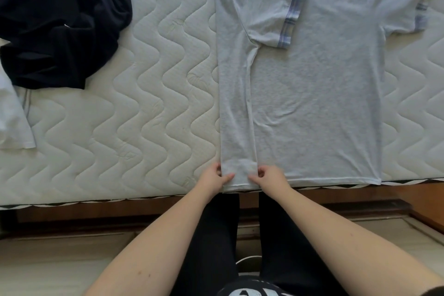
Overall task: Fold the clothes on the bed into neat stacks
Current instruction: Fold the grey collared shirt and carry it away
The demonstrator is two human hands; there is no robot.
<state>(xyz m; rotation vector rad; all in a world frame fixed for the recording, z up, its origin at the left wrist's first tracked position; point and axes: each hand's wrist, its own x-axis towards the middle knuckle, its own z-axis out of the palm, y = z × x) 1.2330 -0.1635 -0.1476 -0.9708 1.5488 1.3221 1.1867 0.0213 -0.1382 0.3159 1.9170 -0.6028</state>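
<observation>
A light grey T-shirt (pixel 312 94) with blue plaid sleeve cuffs lies flat on the quilted white mattress (pixel 144 103). Its left side is folded inward as a long strip, with the left sleeve (pixel 271 9) laid across the chest. My left hand (pixel 213 176) pinches the outer corner of that strip at the bottom hem. My right hand (pixel 269 175) pinches the strip's inner edge at the hem, a hand's width away. The right sleeve (pixel 413 7) is spread out to the side.
A crumpled dark navy garment (pixel 60 21) lies at the far left of the bed. A white garment (pixel 12 115) pokes in at the left edge below it. The wooden bed frame (pixel 336 202) runs along the near edge, and my dark-trousered legs stand against it.
</observation>
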